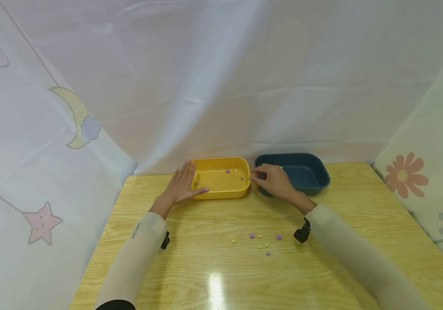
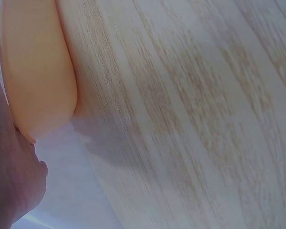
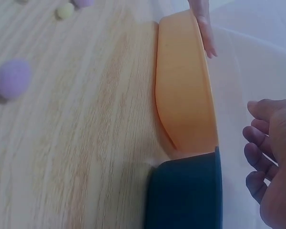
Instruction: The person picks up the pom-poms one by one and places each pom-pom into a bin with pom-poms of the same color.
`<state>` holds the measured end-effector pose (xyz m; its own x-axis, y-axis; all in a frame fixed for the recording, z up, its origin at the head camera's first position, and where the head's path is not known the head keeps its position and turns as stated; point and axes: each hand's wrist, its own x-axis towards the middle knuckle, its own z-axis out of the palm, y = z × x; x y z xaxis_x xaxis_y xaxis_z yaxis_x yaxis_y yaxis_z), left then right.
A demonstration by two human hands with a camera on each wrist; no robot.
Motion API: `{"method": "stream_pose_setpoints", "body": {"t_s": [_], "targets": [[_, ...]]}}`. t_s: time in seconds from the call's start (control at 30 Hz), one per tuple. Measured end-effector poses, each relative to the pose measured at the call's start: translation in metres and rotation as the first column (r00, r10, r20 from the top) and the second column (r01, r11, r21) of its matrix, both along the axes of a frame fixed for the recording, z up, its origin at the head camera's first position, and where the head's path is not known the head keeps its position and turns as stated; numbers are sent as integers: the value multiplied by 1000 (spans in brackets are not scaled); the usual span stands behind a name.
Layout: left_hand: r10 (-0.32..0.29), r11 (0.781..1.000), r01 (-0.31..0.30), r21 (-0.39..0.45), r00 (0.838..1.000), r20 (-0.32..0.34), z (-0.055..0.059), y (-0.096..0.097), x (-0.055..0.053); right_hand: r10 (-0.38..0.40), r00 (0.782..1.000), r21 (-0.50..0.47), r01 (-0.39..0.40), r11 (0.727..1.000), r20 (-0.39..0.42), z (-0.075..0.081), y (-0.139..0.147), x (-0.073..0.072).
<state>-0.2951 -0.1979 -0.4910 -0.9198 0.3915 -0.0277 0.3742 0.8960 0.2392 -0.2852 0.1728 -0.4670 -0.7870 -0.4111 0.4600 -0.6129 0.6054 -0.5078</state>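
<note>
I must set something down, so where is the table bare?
Bare: wooden table right of the dark blue tray, and between the yellow tray and loose pom-poms. Crowded: around the trays, with left hand and right hand there.

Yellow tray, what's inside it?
Three small purple balls show inside the yellow tray. The left hand covers part of its left end, so anything behind it is hidden.
</note>
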Motion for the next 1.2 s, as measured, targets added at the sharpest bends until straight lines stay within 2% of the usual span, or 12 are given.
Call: {"method": "stream_pose_setpoints", "body": {"t_s": [0.37,0.57,0.77,1.03,1.2], "targets": [[7,1000,-7,-4,1000,3,5,1,0,64,997,100,-60,993,-43,1,11,16],[14,1000,-14,-2,1000,18,5,1,0,99,995,153,-95,984,-19,-1,15,25],[17,1000,-17,-8,1000,17,7,1,1,151,988,162,-148,976,-9,-2,21,35],[13,1000,-13,-19,1000,22,10,2,1,238,969,193,-247,950,67,-9,33,47],[13,1000,-13,-8,999,34,10,2,1,305,945,190,-323,927,118,-15,37,53]]}}
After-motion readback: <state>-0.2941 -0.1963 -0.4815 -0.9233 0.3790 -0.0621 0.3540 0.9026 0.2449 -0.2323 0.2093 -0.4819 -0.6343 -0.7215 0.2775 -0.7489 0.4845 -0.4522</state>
